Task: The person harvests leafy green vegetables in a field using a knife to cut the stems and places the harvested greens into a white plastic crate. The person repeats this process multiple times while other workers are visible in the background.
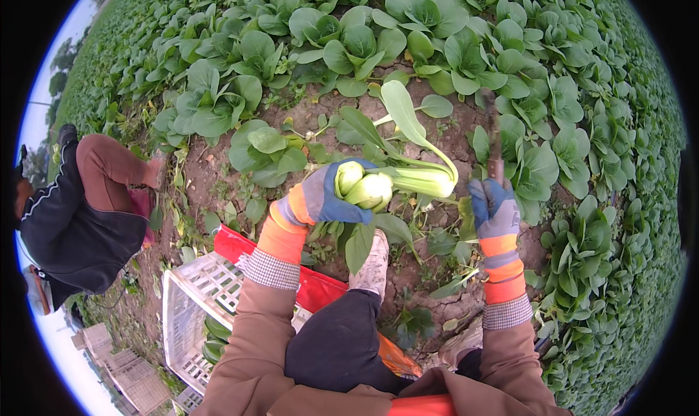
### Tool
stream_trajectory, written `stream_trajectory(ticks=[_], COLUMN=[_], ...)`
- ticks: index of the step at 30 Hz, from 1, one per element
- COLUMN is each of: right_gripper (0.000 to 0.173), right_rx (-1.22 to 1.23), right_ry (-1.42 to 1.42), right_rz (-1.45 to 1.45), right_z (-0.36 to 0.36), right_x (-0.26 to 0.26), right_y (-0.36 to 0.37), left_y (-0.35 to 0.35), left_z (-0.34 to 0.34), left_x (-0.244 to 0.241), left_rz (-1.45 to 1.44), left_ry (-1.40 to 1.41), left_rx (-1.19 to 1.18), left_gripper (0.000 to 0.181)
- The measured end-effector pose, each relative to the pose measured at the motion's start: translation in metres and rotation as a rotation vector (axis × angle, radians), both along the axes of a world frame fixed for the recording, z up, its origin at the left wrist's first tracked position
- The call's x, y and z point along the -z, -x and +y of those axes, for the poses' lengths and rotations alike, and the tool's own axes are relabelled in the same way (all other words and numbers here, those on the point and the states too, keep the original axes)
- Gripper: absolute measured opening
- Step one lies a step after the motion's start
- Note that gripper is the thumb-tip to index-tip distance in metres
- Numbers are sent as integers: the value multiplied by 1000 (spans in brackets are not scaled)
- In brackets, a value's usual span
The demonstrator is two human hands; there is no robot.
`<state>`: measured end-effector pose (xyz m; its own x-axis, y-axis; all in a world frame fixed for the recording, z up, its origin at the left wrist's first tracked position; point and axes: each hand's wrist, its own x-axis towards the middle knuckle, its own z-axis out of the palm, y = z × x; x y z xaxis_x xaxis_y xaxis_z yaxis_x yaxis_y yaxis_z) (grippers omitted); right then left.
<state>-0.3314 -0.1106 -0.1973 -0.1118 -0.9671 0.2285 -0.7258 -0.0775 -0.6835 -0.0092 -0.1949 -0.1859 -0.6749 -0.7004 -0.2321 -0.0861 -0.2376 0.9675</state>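
Observation:
My left hand (323, 193), in a blue-coated work glove with an orange cuff, grips heads of bok choy (372, 191) with their pale bases turned up and right. Some of their leaves hang below the hand. Just right of these bases is another bok choy (423, 180), stalk end to the right; whether it is held or lies on the ground I cannot tell. My right hand (496, 205), gloved alike, is closed around the handle of a knife (494, 151). Its dark, rusty-looking blade points away from me over the growing plants, apart from the held heads.
Rows of growing bok choy (357, 50) cover the field ahead and right. At left a white plastic crate (188, 312) holds green leaves, with red material (322, 289) beside it. Farther left a person (82, 219) crouches. Behind stand stacked crates (128, 369). My shoe (374, 263) rests on cracked soil.

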Motion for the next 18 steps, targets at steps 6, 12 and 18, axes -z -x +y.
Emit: stream_trajectory(ticks=[6,12,18], right_gripper=[74,94,48], right_rx=[-19,-185,40], right_ry=[101,54,-173], right_rz=[-780,-829,-986], right_z=[14,12,14], right_x=[26,21,1], right_y=[9,-2,4], left_y=[21,36,36], left_z=[14,23,4], left_x=[31,49,49], left_rz=[157,254,192], left_ry=[-179,-410,11], left_rx=[-23,267,183], left_gripper=[72,68,62])
